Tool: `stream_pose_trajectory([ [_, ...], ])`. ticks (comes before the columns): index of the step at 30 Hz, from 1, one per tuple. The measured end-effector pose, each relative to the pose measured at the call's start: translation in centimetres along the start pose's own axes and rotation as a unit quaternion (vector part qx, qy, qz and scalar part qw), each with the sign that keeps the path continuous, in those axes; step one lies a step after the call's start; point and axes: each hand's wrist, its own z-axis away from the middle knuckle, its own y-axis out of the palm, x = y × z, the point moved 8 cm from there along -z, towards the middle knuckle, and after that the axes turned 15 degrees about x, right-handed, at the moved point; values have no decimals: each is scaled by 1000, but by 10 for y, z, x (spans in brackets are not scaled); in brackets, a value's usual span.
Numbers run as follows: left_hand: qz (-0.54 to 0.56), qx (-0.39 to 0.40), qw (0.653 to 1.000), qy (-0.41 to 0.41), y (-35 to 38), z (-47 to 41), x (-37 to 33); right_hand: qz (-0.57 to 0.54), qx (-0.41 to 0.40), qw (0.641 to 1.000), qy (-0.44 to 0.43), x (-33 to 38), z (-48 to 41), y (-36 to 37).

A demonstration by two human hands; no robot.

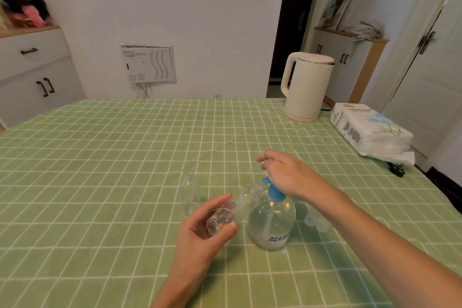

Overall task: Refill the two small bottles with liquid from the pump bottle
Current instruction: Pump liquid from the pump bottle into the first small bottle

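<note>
Pump bottle (271,220): clear with a blue pump head (272,191), upright on the counter (100,157), which has a green checked cloth; partly filled with clear liquid.
Right hand (285,172): directly above the pump bottle, palm down on the pump head, fingers loosely spread and gripping nothing.
Left hand (205,230): just left of the pump bottle, fingers and thumb curled round the lower end of one small bottle.
Held small bottle (243,201): clear, uncapped and tilted, with its mouth raised close beside the pump bottle's nozzle, below the right hand; some clear liquid at its lower end.
Standing small bottle (191,192): clear, uncapped, upright on the counter left of the pump bottle, beyond the left hand; neither hand touches it.
Caps (316,224): two, translucent, just right of the pump bottle, beneath the right forearm.
Kettle (306,86): cream, well beyond the pump bottle, slightly right.
Tissue pack (370,130): white, well apart from the pump bottle, beyond and to its right.
</note>
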Motion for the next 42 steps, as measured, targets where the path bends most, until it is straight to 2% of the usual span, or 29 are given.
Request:
stream_pose_trajectory([
  [42,1,2,1000,9,-2,-2,1,-8,7,1000,7,-3,-3,-1],
])
